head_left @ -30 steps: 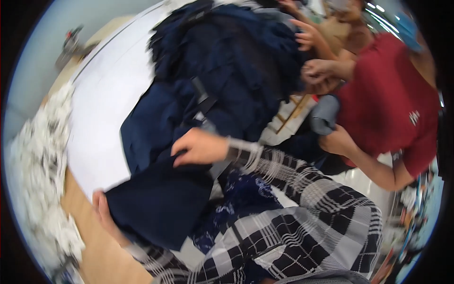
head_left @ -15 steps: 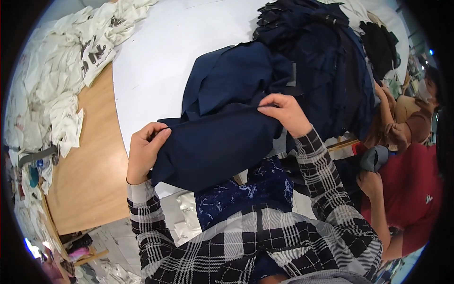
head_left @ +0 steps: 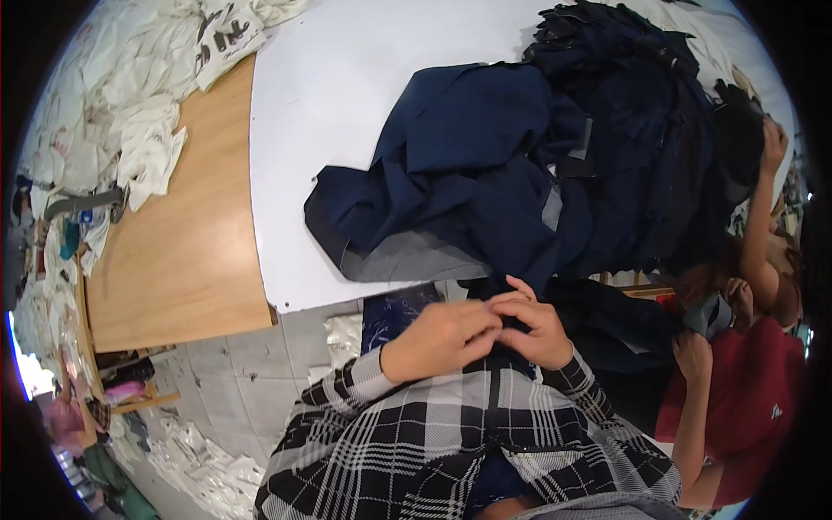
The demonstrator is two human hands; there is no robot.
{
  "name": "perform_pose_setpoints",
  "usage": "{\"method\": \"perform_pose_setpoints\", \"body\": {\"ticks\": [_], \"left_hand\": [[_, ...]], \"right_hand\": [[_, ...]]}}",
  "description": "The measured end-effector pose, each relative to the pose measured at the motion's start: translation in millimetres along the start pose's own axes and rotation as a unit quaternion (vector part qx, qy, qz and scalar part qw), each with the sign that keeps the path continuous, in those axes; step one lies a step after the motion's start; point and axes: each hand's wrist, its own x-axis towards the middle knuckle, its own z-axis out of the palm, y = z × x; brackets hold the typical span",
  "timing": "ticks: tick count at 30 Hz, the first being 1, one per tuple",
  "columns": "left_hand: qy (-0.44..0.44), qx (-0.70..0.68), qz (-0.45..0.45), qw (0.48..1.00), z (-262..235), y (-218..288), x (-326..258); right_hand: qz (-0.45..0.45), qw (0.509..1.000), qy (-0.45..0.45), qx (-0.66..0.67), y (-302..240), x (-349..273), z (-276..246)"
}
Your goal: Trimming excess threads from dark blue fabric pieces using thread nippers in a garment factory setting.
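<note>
My left hand (head_left: 444, 336) and my right hand (head_left: 536, 331) meet in front of my body, at the near edge of the table. The fingers of both are bent inward and pinched together, the fingertips touching or nearly so. Whatever they grip is hidden between them. Just beyond, a navy garment (head_left: 472, 121) lies rumpled, its lower end hanging toward my hands and dark cloth showing around them. Its grey inner side (head_left: 416, 258) is turned up along the near edge.
A big pile of navy garments (head_left: 641, 173) lies to the right. White printed garments (head_left: 130, 78) heap up at the far left, past a bare wooden tabletop (head_left: 186, 251). At the right, a person in a red shirt (head_left: 745, 407) handles grey cloth, and another arm reaches to dark cloth.
Both hands have left the garment's spread edge and drawn in together toward my body. The held-up flap has dropped flat, showing its grey side. My view has shifted left.
</note>
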Motion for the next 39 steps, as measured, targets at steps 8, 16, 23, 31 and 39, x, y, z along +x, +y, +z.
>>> {"method": "perform_pose_setpoints", "body": {"ticks": [8,16,23,31,39], "left_hand": [[0.025,-0.003,-0.135,0.990,-34,-11,-4],[0.204,0.366,-0.143,0.897,-110,-129,-18],[0.364,-0.015,-0.300,0.882,-187,-76,1],[0.422,-0.129,-0.238,0.866,-228,-50,-10],[0.299,-0.223,-0.205,0.905,-200,-18,52]], "right_hand": [[-0.004,0.998,0.049,0.028,4,3,-10],[0.099,0.985,0.138,0.029,8,2,-40],[0.118,0.960,0.252,0.011,20,-20,-84],[0.094,0.966,0.231,-0.067,20,-13,-107],[0.026,0.987,0.125,-0.101,19,46,6]]}}
